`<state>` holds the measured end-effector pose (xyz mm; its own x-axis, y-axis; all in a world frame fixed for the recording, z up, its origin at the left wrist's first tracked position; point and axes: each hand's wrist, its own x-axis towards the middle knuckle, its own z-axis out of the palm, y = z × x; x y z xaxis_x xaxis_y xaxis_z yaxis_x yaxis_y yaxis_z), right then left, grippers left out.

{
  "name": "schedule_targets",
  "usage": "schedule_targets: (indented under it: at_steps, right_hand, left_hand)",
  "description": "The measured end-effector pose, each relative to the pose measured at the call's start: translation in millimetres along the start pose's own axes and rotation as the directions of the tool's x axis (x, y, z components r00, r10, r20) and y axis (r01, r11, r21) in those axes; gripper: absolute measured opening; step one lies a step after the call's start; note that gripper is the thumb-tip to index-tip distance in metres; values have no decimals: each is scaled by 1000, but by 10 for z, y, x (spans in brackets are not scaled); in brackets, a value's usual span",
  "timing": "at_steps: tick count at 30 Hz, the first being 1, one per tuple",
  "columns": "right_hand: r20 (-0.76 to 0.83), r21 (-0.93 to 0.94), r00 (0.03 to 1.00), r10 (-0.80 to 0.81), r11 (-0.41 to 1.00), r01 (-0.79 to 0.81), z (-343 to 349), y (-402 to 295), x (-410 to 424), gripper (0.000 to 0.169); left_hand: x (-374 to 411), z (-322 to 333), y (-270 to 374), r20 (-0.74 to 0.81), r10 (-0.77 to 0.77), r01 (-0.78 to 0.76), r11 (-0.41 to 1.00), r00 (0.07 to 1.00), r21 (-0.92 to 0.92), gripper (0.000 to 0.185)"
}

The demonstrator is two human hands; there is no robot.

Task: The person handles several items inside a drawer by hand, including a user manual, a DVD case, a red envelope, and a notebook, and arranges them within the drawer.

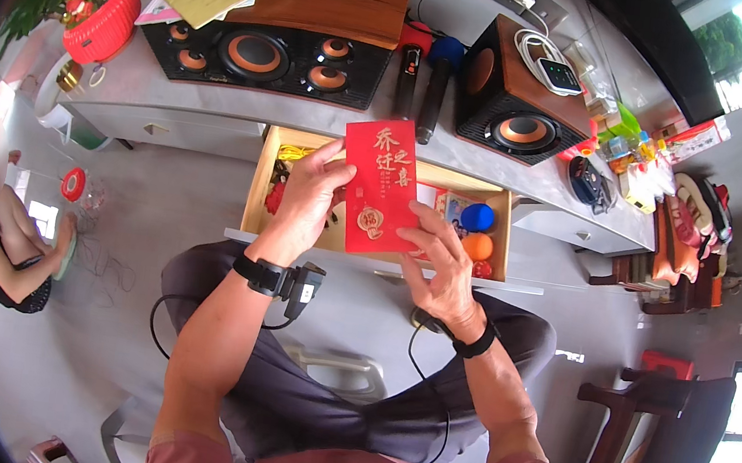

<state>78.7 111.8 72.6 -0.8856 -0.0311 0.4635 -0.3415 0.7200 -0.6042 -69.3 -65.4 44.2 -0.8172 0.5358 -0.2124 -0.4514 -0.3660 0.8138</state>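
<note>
A red paper envelope (366,185) with gold writing and a gold emblem is held up over an open wooden drawer (253,195). My left hand (309,195) grips its left edge, thumb on the front. At the lower right edge, my right hand (444,262) holds it with fingertips, the other fingers spread. Inside the drawer, a blue ball-shaped piece (477,217) and an orange one (477,247) lie at the right. A yellow cord bundle (293,152) is at the back left. The envelope and my hands hide the drawer's middle.
On the cabinet top (219,106) stand a long speaker (345,3), two microphones (435,92), a smaller speaker (526,97) and a potted plant (100,20). A person (10,247) squats at the left. A dark wooden chair (655,423) stands at the right.
</note>
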Motion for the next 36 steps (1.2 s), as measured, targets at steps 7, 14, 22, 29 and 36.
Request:
schedule_targets:
  at_steps: [7, 14, 22, 29, 36]
  right_hand:
    - [171, 603, 711, 683, 498, -623, 187, 513, -208, 32]
    - [368, 665, 595, 715, 244, -705, 66, 693, -330, 25]
    - [397, 700, 576, 714, 170, -694, 51, 637, -488, 20]
    - [380, 621, 593, 710, 279, -732, 64, 669, -560, 17]
    - [384, 579, 568, 728, 289, -762, 50, 722, -566, 17]
  left_hand:
    - [126, -30, -207, -18, -48, 50, 992, 999, 114, 38]
    - [164, 110, -294, -35, -85, 90, 982, 996, 168, 38]
    - [123, 198, -456, -69, -62, 79, 960, 996, 270, 34]
    - [88, 270, -500, -25, -50, 55, 952, 998, 300, 32]
    - [89, 242, -501, -18, -85, 86, 957, 996, 276, 33]
